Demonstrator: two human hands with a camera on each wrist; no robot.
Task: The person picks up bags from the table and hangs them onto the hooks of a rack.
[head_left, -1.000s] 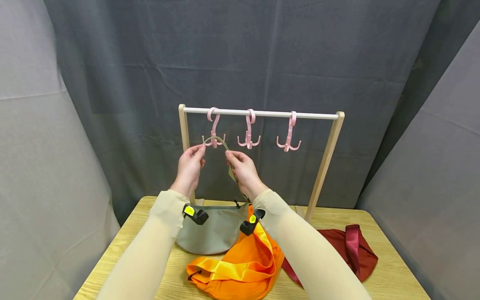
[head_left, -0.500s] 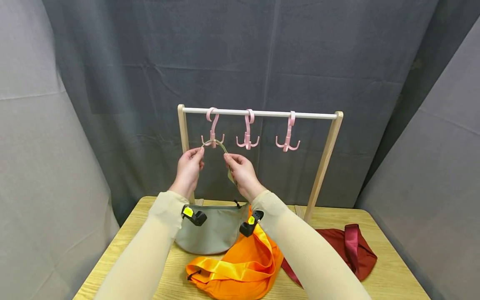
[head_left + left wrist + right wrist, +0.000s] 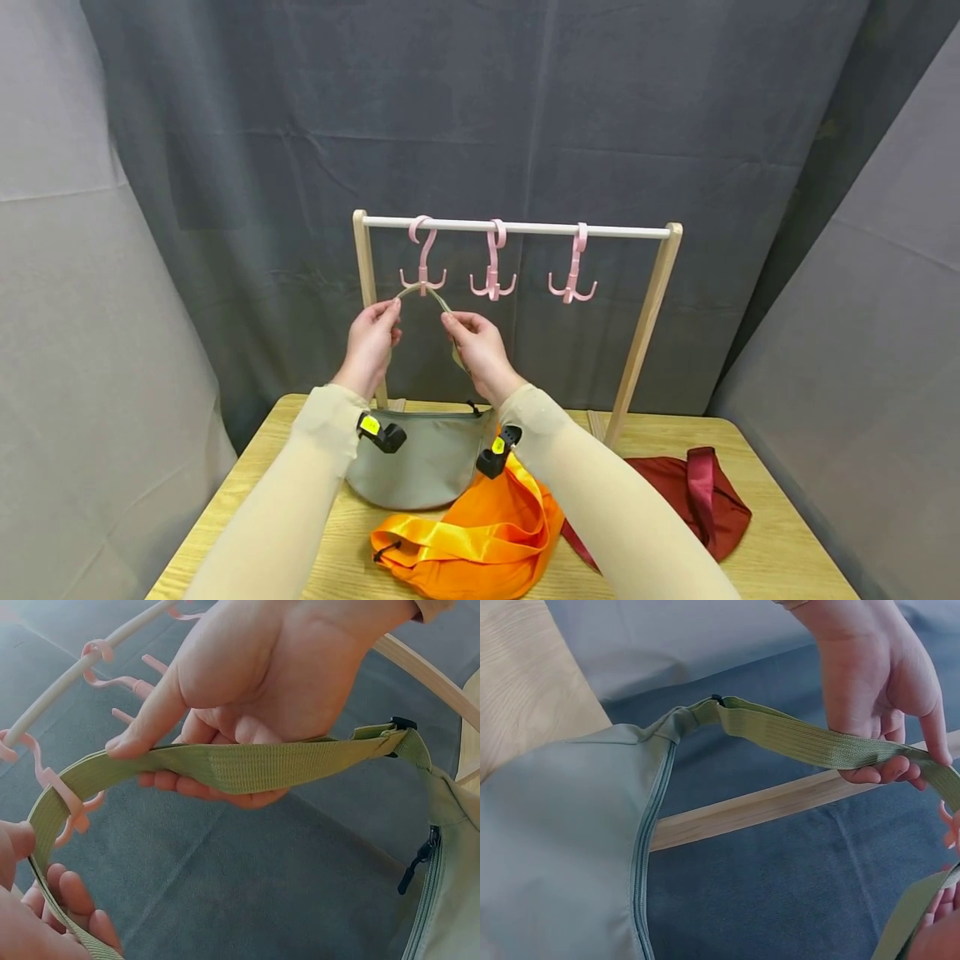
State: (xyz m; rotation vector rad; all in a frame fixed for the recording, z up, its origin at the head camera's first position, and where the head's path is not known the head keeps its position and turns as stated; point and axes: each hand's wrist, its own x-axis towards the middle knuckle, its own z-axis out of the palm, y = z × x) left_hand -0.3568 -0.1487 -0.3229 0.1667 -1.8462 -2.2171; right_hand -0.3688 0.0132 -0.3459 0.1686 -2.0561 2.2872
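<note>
The left hand pinched the green strap with its thumb on one face and its fingers behind the other, and the right hand pinched it just beside, so that a short arch of webbing rose between the two. That arch met the lower prongs of the left pink hook, right ahead of the hands; whether it rested on a prong could not be told. The grey-green bag carrying the strap was below the hands, its zip along the upper edge; whether its base touched the table was unclear. The middle pink hook and the right pink hook were ahead and to the right of the hands, on the white rod that crossed above them between two wooden posts. Nearer the person than the hands, an orange bag lay on the table, beside the grey-green one, and a dark red bag lay well to the right of the right hand, partly behind the sleeve
</note>
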